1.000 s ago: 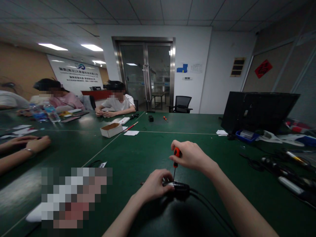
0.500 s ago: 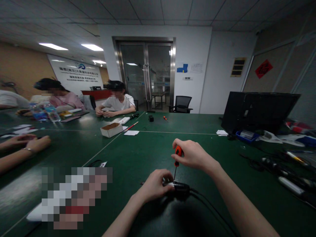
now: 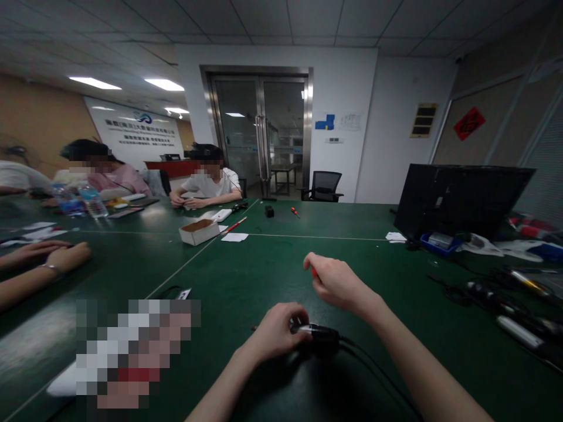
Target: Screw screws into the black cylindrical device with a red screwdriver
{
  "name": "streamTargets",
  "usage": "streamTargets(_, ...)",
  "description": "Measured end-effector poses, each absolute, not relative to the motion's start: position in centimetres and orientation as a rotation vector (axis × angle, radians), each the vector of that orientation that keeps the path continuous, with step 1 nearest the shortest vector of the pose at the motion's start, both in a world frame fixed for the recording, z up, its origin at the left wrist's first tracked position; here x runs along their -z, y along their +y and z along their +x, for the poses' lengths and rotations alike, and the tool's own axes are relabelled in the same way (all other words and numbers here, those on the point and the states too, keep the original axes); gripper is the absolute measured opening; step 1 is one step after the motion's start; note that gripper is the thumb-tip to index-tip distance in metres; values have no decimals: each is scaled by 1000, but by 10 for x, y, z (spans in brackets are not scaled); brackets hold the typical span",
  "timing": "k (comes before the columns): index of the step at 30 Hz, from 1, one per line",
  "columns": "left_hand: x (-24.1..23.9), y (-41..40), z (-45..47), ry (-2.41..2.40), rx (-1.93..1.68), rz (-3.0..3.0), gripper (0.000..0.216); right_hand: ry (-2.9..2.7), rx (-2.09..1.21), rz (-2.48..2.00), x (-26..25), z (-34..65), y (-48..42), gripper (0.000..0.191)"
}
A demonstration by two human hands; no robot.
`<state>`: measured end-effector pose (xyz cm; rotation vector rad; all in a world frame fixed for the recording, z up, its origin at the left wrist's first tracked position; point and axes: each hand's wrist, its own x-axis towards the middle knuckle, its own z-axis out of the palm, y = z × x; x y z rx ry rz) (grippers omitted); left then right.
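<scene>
My left hand [image 3: 281,329] has its fingers closed round the silver end of a black-and-silver corded device [image 3: 323,335], which lies on the green table [image 3: 246,281]. The device's black cord [image 3: 365,364] runs off to the lower right. Above and just right of it, my right hand [image 3: 336,280] is closed on a screwdriver [image 3: 314,272]. Only a bit of its orange handle shows past my fingers; the shaft is hidden. The right hand is apart from the device.
An open white box [image 3: 199,236] stands ahead left, near a second orange screwdriver [image 3: 295,212] and a black block [image 3: 269,211]. A monitor [image 3: 461,202], blue tray [image 3: 440,243] and corded tools [image 3: 519,331] are at right. Another person's hands [image 3: 68,258] rest at left.
The screwdriver's tip was at the device; my right hand has tilted it away, and its shaft no longer shows. My left hand and the device stay where they were.
</scene>
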<state>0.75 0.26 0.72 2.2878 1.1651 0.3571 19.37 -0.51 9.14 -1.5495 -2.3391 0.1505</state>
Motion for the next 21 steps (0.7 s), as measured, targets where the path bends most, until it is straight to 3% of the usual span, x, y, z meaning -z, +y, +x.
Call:
streamTargets(9,-6,6,8,1242,-306,2342,25,-2554,-466,-1604,-40,200,-10,21)
streamTargets(21,-3,11,8,1250,-318,2307,27,-2483,-406,-1629,-15,196,-20,13)
